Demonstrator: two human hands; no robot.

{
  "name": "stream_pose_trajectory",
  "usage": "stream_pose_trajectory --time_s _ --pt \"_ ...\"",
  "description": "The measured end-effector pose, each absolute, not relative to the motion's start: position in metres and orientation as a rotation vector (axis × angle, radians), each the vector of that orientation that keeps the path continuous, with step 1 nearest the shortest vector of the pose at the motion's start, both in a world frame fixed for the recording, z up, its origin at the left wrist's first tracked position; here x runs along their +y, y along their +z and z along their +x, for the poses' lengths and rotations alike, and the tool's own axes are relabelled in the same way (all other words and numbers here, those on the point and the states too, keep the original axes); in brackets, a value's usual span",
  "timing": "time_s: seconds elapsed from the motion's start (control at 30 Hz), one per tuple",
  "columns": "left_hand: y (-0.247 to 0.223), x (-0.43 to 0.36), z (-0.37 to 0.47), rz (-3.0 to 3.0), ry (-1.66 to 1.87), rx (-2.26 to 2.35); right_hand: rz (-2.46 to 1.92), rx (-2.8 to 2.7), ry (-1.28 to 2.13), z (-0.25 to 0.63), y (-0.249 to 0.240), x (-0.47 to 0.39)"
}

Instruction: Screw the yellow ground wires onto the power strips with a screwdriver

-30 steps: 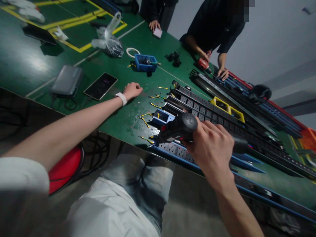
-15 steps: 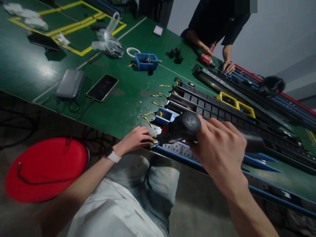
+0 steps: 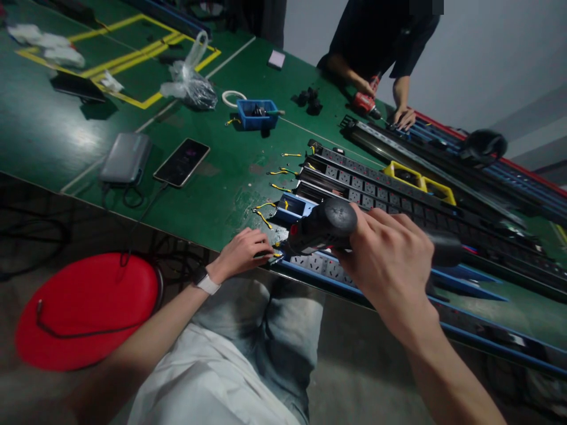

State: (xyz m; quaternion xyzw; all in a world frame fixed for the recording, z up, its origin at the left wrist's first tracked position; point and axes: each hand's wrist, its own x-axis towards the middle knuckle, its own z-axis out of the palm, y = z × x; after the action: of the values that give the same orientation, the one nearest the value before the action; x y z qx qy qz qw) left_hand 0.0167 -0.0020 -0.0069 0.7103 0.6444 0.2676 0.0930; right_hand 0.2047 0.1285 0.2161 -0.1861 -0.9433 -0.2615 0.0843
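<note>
My right hand [image 3: 392, 254] is wrapped round a black power screwdriver [image 3: 323, 224], whose rounded rear end faces me. Its front end points down and left toward the near end of a blue power strip [image 3: 319, 265] along the table's front edge. At that end, the fingers of my left hand [image 3: 245, 252] are pinched together on a short yellow-green wire [image 3: 278, 255]. The screwdriver covers part of the strip, and its bit cannot be made out. Just beyond lie loose yellow-green wires [image 3: 264, 218] and an open blue housing [image 3: 292, 206].
More black power strips [image 3: 367, 171] lie side by side, with yellow bins [image 3: 403, 174] among them. A phone [image 3: 182, 162], a grey power bank [image 3: 126, 158] and a blue bin [image 3: 257, 121] stand left. Across the table a co-worker's hand holds a red drill [image 3: 365, 103]. A red stool [image 3: 88, 307] is below.
The view has shifted slightly, moving the far things a little left. Both my hands keep almost the same pose at the strip's end, with the screwdriver still in the right one.
</note>
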Motion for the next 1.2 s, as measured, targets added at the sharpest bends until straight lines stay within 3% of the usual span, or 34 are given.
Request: stream_pose_trajectory --time_s 1.2 --pt "-0.001 -0.0008 0.0214 2.072 0.791 1.973 -0.64 -2.852 -0.687 0.2108 0.2139 0.1308"
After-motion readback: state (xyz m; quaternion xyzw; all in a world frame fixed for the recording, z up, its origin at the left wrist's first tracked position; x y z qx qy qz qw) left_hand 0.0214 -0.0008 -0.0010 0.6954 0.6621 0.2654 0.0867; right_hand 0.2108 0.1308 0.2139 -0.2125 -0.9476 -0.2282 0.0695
